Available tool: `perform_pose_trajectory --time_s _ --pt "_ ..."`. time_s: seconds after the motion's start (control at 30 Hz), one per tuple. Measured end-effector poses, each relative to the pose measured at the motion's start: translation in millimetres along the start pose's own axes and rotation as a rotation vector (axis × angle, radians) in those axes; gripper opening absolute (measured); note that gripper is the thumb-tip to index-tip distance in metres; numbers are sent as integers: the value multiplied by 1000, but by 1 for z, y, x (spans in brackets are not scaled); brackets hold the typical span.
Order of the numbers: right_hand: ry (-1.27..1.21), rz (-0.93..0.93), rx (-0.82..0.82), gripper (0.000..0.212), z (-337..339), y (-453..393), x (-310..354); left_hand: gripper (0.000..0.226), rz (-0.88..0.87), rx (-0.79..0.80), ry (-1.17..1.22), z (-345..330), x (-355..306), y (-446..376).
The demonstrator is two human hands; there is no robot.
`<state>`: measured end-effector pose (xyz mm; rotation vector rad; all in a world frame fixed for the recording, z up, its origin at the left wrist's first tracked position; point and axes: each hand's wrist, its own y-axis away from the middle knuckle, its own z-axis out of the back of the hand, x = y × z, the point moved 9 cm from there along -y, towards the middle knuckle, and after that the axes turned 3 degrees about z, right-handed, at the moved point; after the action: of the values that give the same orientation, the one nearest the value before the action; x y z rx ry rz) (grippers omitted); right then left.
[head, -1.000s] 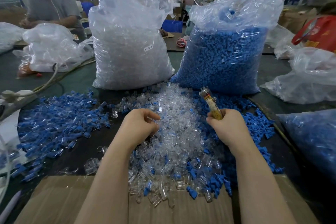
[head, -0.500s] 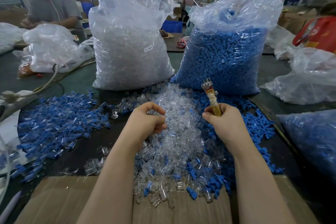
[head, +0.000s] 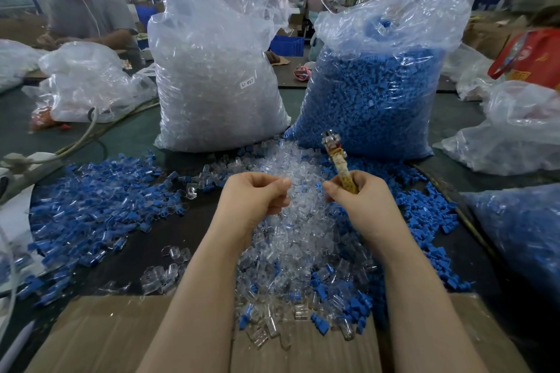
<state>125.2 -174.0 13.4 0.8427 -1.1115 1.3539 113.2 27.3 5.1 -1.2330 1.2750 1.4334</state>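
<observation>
A heap of small clear plastic parts [head: 297,239] lies in the middle of the dark table, mixed with blue parts. My left hand [head: 257,197] hovers over the heap with its fingers curled; thumb and forefinger seem to pinch a small clear part, which is hard to make out. My right hand [head: 354,200] grips a yellowish wrapped tool [head: 339,169] that points up, its metal tip uppermost. The two hands are close together above the heap. Loose blue parts [head: 97,206] spread out to the left.
A big bag of clear parts [head: 218,76] and a big bag of blue parts [head: 372,94] stand behind the heap. More plastic bags [head: 515,130] lie at both sides. Flat cardboard [head: 100,339] covers the near edge. A person [head: 85,12] works at the far left.
Both hands rose from the heap and drew closer together. The tool in my right hand swung more upright.
</observation>
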Motion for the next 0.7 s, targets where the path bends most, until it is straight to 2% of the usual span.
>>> perform_pose_trajectory --time_s 0.2,0.43,0.7 --pt "-161 27 53 15 -11 5 11 15 -109 -73 -28 -14 -10 6" --pt "-182 73 81 17 -13 5 15 19 -209 -113 -119 -16 -16 11" --pt "-220 114 117 16 -16 8 18 25 -222 99 -153 -34 -21 15"
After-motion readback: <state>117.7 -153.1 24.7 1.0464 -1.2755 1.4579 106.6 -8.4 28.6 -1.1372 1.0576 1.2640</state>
